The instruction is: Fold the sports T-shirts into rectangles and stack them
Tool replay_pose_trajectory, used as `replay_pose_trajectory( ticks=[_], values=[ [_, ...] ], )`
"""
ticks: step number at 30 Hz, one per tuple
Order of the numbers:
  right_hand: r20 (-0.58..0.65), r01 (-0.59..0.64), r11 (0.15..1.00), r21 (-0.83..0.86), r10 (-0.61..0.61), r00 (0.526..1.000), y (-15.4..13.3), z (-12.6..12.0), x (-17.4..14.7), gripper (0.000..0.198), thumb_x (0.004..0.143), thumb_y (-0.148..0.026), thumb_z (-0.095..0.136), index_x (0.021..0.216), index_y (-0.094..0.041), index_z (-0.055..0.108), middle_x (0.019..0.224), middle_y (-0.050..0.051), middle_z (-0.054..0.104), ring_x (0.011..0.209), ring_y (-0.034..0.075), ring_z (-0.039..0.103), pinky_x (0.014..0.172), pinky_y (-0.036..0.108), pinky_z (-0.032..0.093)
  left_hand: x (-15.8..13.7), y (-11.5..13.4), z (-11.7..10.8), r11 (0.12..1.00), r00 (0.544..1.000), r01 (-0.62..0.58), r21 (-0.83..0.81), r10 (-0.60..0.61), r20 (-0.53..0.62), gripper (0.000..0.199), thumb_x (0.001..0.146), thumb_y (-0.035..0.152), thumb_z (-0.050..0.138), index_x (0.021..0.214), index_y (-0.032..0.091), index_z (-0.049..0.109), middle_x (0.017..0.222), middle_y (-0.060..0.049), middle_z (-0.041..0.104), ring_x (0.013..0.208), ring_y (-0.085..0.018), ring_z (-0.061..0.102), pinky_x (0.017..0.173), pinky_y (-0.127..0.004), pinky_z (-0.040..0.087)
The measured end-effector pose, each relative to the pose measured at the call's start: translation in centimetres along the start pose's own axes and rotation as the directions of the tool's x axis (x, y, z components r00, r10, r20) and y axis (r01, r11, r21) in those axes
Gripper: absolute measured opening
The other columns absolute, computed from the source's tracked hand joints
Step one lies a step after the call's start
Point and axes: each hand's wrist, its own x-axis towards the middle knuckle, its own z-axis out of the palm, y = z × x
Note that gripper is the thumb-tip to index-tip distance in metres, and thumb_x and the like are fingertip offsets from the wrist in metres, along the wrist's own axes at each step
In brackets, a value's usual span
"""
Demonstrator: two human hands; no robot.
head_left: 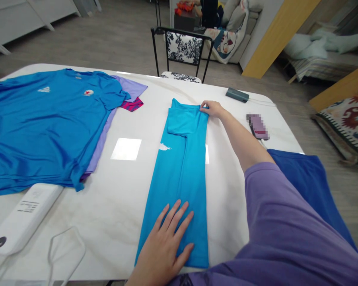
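A turquoise T-shirt point(193, 171) lies on the white table, folded into a long narrow strip with a sleeve point(181, 119) doubled back near its far end. My left hand point(170, 238) rests flat on the near end of the strip, fingers spread. At the far right corner, my right hand point(211, 109) pinches the cloth between thumb and fingers. To the left, a blue T-shirt point(56, 131) with small chest logos is spread over a lilac garment point(134, 88) and a pink patterned cloth point(133, 104).
A white device point(26, 216) with a cable point(80, 242) sits at the table's near left. A dark green box point(237, 95), a blurred phone point(258, 127) and dark blue cloth point(304, 171) lie to the right. Beyond the far edge stands a chair point(183, 47); a person sits farther back.
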Motion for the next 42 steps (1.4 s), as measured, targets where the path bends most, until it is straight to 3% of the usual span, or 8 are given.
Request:
replay_pose_trajectory(
  ticks=[6, 14, 19, 27, 30, 33, 36, 42],
  values=[
    [-0.178, 0.049, 0.995, -0.082, -0.063, 0.982, -6.2, 0.5, -4.4, 0.057, 0.117, -0.048, 0.047, 0.161, -0.017, 0.066, 0.168, 0.024, 0.061, 0.155, 0.046, 0.051, 0.129, 0.070, 0.039, -0.3, 0.1, 0.4, 0.998, 1.000, 0.004, 0.056, -0.004, 0.001, 0.087, 0.107, 0.058, 0.060, 0.187, 0.034, 0.034, 0.192, 0.004, 0.033, 0.180, -0.027, 0.032, 0.130, -0.058, 0.063],
    [0.088, 0.183, 0.982, -0.037, -0.179, 0.980, -11.7, 4.8, -8.3, 0.090, 0.115, -0.079, 0.039, 0.188, -0.027, 0.035, 0.195, 0.006, 0.024, 0.182, 0.040, 0.017, 0.147, 0.070, 0.007, -0.6, 0.3, 1.1, 0.999, 1.000, -0.001, 0.037, 0.001, 0.000, 0.092, 0.106, 0.065, 0.060, 0.187, 0.033, 0.033, 0.193, 0.003, 0.026, 0.183, -0.026, 0.020, 0.136, -0.061, 0.057],
    [-0.073, 0.157, 0.985, -0.064, -0.162, 0.984, -14.2, 3.0, -11.4, 0.089, 0.119, -0.074, 0.032, 0.189, -0.019, 0.031, 0.194, 0.011, 0.026, 0.183, 0.037, 0.017, 0.148, 0.069, 0.001, -1.0, 0.7, 0.9, 0.999, 1.000, -0.008, -0.040, 0.008, 0.002, 0.083, 0.113, 0.068, 0.053, 0.186, 0.030, 0.038, 0.195, -0.004, 0.023, 0.183, -0.032, 0.020, 0.146, -0.064, 0.040],
    [0.020, 0.223, 0.974, 0.041, -0.224, 0.974, -19.2, 5.3, -28.6, 0.084, 0.120, -0.071, 0.033, 0.186, -0.019, 0.040, 0.193, 0.010, 0.029, 0.181, 0.033, 0.024, 0.150, 0.062, 0.009, -1.0, 4.1, 1.6, 0.990, 1.000, 0.009, -0.138, -0.013, -0.026, 0.077, 0.118, 0.066, 0.049, 0.180, 0.020, 0.047, 0.193, -0.014, 0.031, 0.182, -0.037, 0.024, 0.149, -0.066, 0.025],
    [-0.122, 0.186, 0.978, 0.096, -0.173, 0.977, -18.9, 3.9, -32.9, 0.083, 0.121, -0.071, 0.023, 0.186, -0.022, 0.038, 0.192, 0.009, 0.031, 0.181, 0.031, 0.026, 0.150, 0.063, 0.012, -1.8, 4.4, 0.2, 0.980, 0.998, -0.006, -0.201, -0.007, -0.065, 0.079, 0.117, 0.065, 0.051, 0.178, 0.016, 0.047, 0.190, -0.018, 0.038, 0.181, -0.037, 0.029, 0.149, -0.065, 0.025],
    [-0.225, 0.233, 0.958, 0.168, -0.193, 0.955, -18.6, 1.3, -39.3, 0.084, 0.120, -0.076, 0.028, 0.184, -0.025, 0.042, 0.185, 0.011, 0.046, 0.174, 0.033, 0.041, 0.148, 0.063, 0.026, -4.6, 3.0, -1.6, 0.964, 0.994, -0.022, -0.267, -0.008, -0.108, 0.075, 0.115, 0.065, 0.059, 0.176, 0.022, 0.051, 0.184, -0.017, 0.047, 0.178, -0.036, 0.036, 0.148, -0.062, 0.027],
    [-0.109, 0.390, 0.902, 0.185, -0.375, 0.921, -18.9, 0.6, -48.2, 0.079, 0.116, -0.076, 0.050, 0.182, -0.033, 0.047, 0.178, 0.009, 0.057, 0.165, 0.034, 0.054, 0.145, 0.062, 0.035, -8.6, 0.9, -2.0, 0.966, 0.992, -0.005, -0.258, -0.027, -0.124, 0.078, 0.110, 0.066, 0.069, 0.175, 0.027, 0.052, 0.180, -0.014, 0.055, 0.175, -0.038, 0.040, 0.146, -0.063, 0.029],
    [0.030, 0.446, 0.892, 0.078, -0.449, 0.893, -19.6, 5.7, -59.9, 0.092, 0.109, -0.060, 0.077, 0.186, -0.029, 0.037, 0.187, 0.011, 0.042, 0.175, 0.035, 0.041, 0.146, 0.065, 0.030, -13.2, -1.7, 0.5, 0.981, 0.993, -0.061, -0.186, 0.042, -0.107, 0.061, 0.112, 0.043, 0.069, 0.172, 0.035, 0.059, 0.176, -0.006, 0.061, 0.172, -0.032, 0.048, 0.145, -0.060, 0.033]
  ],
)
